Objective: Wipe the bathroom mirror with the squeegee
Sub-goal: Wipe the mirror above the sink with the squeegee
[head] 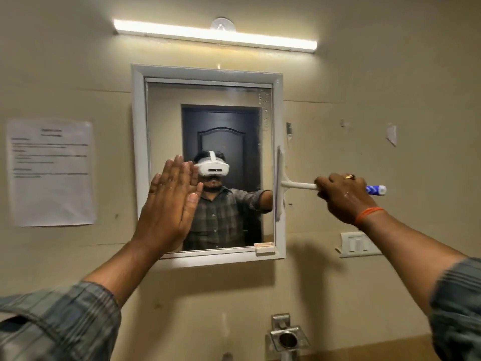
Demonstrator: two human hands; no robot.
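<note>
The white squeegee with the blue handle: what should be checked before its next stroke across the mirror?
1. Right hand gripping the white squeegee with the blue handle: ok.
2. Blade upright: ok.
3. Blade on the glass: not ok, it sits at the white-framed mirror's right frame.
4. Left hand clear of the path: not ok, flat against the glass.
5. Water left near the glass's top right: not ok.
6. Blade pressure: cannot tell.

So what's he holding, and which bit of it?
The right hand grips the squeegee by its handle, near the blue end. The left hand holds nothing; it lies flat on the mirror.
</note>
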